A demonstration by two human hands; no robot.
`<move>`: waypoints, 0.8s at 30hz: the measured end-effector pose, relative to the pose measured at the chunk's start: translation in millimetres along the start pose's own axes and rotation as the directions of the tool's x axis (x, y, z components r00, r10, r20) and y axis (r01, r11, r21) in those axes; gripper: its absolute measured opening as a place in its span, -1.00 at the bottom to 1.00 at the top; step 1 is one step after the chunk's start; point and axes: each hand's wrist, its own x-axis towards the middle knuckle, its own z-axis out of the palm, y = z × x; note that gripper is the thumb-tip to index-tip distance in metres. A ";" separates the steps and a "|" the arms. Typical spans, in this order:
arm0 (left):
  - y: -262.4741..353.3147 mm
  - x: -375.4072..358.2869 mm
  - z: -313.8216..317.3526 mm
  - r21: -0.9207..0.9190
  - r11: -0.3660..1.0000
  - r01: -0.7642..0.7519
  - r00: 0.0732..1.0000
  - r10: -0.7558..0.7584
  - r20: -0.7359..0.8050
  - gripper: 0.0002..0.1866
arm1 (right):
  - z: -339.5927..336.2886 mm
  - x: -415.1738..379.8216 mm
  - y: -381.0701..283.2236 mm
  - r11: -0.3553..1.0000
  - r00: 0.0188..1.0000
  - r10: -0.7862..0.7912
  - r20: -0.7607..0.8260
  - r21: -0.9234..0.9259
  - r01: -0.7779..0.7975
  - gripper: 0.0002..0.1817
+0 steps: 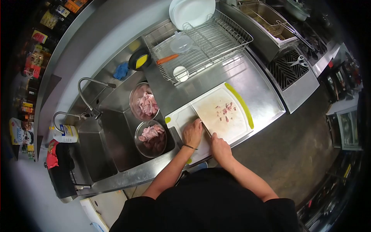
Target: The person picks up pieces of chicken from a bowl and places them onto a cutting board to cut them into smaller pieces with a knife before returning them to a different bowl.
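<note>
A white cutting board with green edges lies on the steel counter, with small pieces of meat scattered on its right half. My right hand is closed around the handle of a knife, whose blade points up and left across the board. My left hand is at the left of the blade, its fingers bent together at the board; what they hold, if anything, is too small to tell. Two clear bowls of raw meat stand left of the board, the upper bowl and the lower bowl.
Behind the board is a wire dish rack with white plates. A double sink with faucets lies to the left. A black pan, a blue cloth, a fryer and scissors are farther back.
</note>
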 end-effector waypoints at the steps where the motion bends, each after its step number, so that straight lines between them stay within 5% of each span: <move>1: -1.2 -0.2 2.0 0.006 1.000 0.009 1.000 -0.009 0.014 -0.81 | 1.2 5.3 -1.3 1.000 1.000 -0.003 0.001 0.000 0.003 -0.87; 8: 1.3 -1.0 -5.7 -0.121 0.989 0.084 0.996 -0.081 0.029 -0.80 | 6.0 24.9 -1.0 0.997 0.997 -0.044 -0.064 0.056 0.048 -0.84; 10: -1.3 0.8 -10.5 -0.438 0.853 0.284 0.943 -0.331 -0.032 -0.79 | 4.2 14.1 8.3 0.995 0.997 -0.050 -0.059 0.081 0.055 -0.80; 14: -17.9 -1.7 -16.5 -0.640 0.727 0.251 0.957 -0.284 0.052 -0.80 | -8.9 -6.0 25.9 1.000 1.000 -0.018 -0.008 0.021 0.019 -0.81; 18: -10.5 -0.7 -34.3 -0.598 0.751 0.280 0.959 -0.243 0.144 -0.85 | -17.2 -10.3 31.5 0.999 0.997 0.027 -0.065 0.034 -0.025 -0.77; 20: -8.5 -4.2 -32.8 -0.487 0.873 0.032 0.997 -0.061 -0.046 -0.87 | -23.2 -18.8 26.9 1.000 0.997 -0.002 -0.080 0.015 0.003 -0.78; 24: 0.9 -7.9 -32.3 -0.456 0.889 0.027 0.997 -0.058 -0.056 -0.86 | -27.0 -39.9 19.9 0.989 0.993 -0.096 -0.062 -0.119 0.088 -0.81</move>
